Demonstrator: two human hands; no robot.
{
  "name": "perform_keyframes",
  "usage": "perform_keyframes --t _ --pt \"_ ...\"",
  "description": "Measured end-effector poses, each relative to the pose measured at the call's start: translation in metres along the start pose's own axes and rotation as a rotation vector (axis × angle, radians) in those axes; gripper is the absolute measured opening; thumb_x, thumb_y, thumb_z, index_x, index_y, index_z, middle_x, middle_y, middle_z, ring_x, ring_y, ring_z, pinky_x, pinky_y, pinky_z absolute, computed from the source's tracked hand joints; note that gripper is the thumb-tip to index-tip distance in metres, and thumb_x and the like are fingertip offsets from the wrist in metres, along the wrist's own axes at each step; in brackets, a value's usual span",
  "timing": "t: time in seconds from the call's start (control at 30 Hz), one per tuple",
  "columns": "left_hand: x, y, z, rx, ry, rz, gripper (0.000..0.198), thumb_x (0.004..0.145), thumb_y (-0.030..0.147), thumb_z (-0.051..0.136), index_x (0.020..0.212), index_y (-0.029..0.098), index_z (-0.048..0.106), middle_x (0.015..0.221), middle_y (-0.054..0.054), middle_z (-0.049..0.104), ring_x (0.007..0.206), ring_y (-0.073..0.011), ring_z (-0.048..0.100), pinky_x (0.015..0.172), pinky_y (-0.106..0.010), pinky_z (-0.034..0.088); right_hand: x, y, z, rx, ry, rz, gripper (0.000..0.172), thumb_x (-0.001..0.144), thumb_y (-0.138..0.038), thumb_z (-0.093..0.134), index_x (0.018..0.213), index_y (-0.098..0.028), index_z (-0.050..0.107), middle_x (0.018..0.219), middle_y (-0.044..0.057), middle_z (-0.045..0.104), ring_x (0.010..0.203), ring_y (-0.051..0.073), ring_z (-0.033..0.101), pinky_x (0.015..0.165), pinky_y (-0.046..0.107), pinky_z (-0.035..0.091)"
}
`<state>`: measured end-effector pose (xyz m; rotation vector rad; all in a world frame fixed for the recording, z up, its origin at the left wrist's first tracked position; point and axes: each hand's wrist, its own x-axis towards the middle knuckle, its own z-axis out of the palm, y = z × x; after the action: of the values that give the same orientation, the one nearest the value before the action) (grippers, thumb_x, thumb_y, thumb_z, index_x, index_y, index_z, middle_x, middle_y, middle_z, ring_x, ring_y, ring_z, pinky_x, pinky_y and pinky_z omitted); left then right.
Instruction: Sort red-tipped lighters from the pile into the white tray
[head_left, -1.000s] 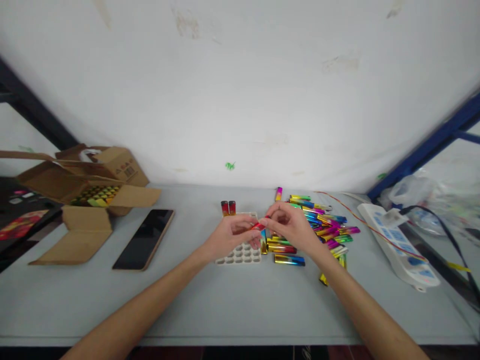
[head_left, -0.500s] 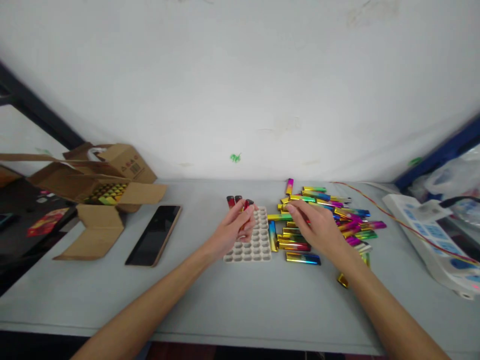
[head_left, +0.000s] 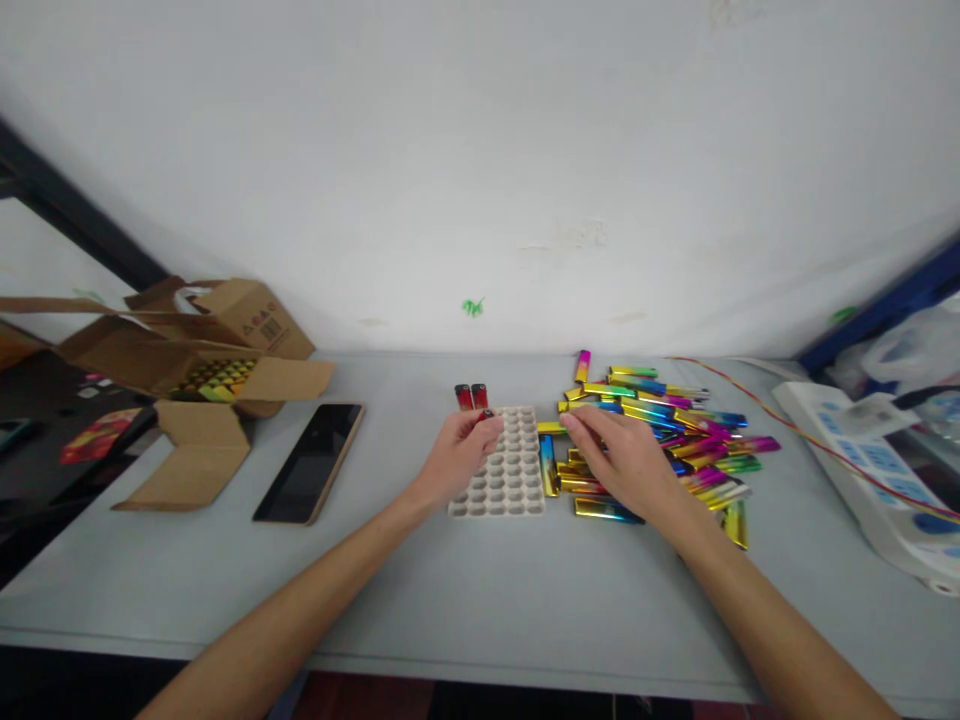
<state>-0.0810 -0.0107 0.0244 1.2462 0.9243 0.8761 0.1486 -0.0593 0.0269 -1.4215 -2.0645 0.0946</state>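
My left hand [head_left: 461, 455] is closed round a red lighter with a dark top [head_left: 487, 413], over the left side of a pale tray with rows of holes [head_left: 506, 508]. Its lower part is hidden by my fingers. Two red lighters [head_left: 471, 397] stand upright side by side at the tray's far left corner. My right hand [head_left: 619, 450] reaches over a pile of shiny lighters in gold, blue, pink and green [head_left: 705, 440]. Its thumb and fingertips are pressed together beside a yellow lighter [head_left: 551, 428]; what they pinch is hidden.
A black-screened phone [head_left: 309, 465] lies on the left of the grey table [head_left: 420, 620]. Beyond it stands an open cardboard box [head_left: 199, 450] with several yellow lighters inside. At the right are a white power strip [head_left: 874, 470] and a red-yellow wire [head_left: 750, 395].
My left hand has shifted slightly left, and the red lighter in it sits lower. My right fingertips have slid a little left along the pile. The view has tilted slightly.
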Motion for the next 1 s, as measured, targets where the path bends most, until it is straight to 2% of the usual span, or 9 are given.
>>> perform_keyframes --t 0.13,0.23,0.4,0.57,0.67,0.77,0.83,0.9,1.0 --pt "0.0 0.0 0.0 0.026 0.025 -0.009 0.044 0.077 0.049 0.069 0.061 0.022 0.039 0.053 0.01 0.03 0.045 -0.0044 0.021 0.042 -0.022 0.014 0.0 -0.001 0.001 -0.006 -0.013 0.007 0.038 0.112 -0.041 0.04 0.096 -0.02 0.068 0.089 0.008 0.076 0.079 0.022 0.073 0.073 0.031 0.049" --pt "0.0 -0.004 0.0 0.083 0.018 0.012 0.05 0.081 0.057 0.068 0.061 0.021 0.04 0.053 0.009 0.031 0.045 -0.0048 0.024 0.042 -0.021 0.016 0.0 -0.001 0.001 -0.011 -0.032 0.011 0.04 0.112 -0.042 0.039 0.094 -0.02 0.067 0.084 0.007 0.075 0.075 0.021 0.071 0.071 0.031 0.047" --pt "0.0 -0.004 -0.006 0.153 -0.116 0.05 0.057 0.089 0.069 0.063 0.068 0.021 0.043 0.058 0.007 0.04 0.046 -0.0065 0.036 0.043 -0.022 0.028 0.001 0.0 0.002 0.007 -0.044 0.02 0.039 0.112 -0.041 0.039 0.094 -0.021 0.066 0.085 0.006 0.075 0.077 0.021 0.071 0.071 0.03 0.047" --pt "-0.001 0.015 -0.014 0.158 -0.231 0.141 0.045 0.096 0.061 0.063 0.084 0.02 0.048 0.066 0.008 0.039 0.054 -0.0072 0.04 0.05 -0.021 0.039 0.001 0.004 0.004 0.005 -0.055 -0.007 0.039 0.113 -0.041 0.037 0.096 -0.021 0.066 0.09 0.007 0.075 0.082 0.021 0.071 0.075 0.031 0.047" --pt "0.002 0.034 -0.014 0.066 -0.19 0.216 0.038 0.096 0.057 0.066 0.1 0.024 0.048 0.066 0.011 0.039 0.048 -0.0065 0.033 0.047 -0.02 0.039 0.002 0.005 0.005 -0.006 -0.058 -0.017 0.04 0.113 -0.041 0.036 0.095 -0.02 0.066 0.09 0.007 0.074 0.082 0.021 0.07 0.075 0.031 0.049" --pt "0.012 0.054 -0.013 0.139 -0.108 0.339 0.038 0.095 0.057 0.067 0.095 0.023 0.052 0.06 0.01 0.045 0.047 -0.0074 0.041 0.05 -0.022 0.044 0.002 0.003 0.005 0.017 -0.069 -0.062 0.038 0.113 -0.04 0.038 0.099 -0.019 0.067 0.092 0.008 0.073 0.086 0.021 0.07 0.078 0.032 0.051" --pt "0.022 0.064 -0.014 0.254 -0.011 0.412 0.04 0.093 0.059 0.067 0.089 0.019 0.061 0.063 0.004 0.056 0.055 -0.0099 0.053 0.056 -0.023 0.048 0.001 0.001 0.005 0.025 -0.087 -0.14 0.033 0.111 -0.039 0.044 0.103 -0.019 0.069 0.094 0.008 0.072 0.09 0.022 0.069 0.084 0.035 0.053" --pt "0.033 0.068 -0.017 0.358 0.085 0.49 0.04 0.089 0.056 0.072 0.088 0.016 0.071 0.078 -0.003 0.068 0.07 -0.0133 0.062 0.063 -0.024 0.051 0.001 -0.001 0.006 0.019 -0.106 -0.226 0.029 0.109 -0.038 0.05 0.105 -0.018 0.07 0.099 0.01 0.07 0.096 0.024 0.067 0.09 0.039 0.054" --pt "0.049 0.065 -0.023 0.452 0.096 0.523 0.034 0.081 0.048 0.081 0.092 0.016 0.078 0.091 -0.008 0.076 0.084 -0.0182 0.068 0.076 -0.027 0.056 -0.001 -0.004 0.009 0.005 -0.127 -0.296 0.025 0.105 -0.039 0.059 0.111 -0.018 0.071 0.114 0.013 0.07 0.108 0.027 0.066 0.099 0.045 0.054"
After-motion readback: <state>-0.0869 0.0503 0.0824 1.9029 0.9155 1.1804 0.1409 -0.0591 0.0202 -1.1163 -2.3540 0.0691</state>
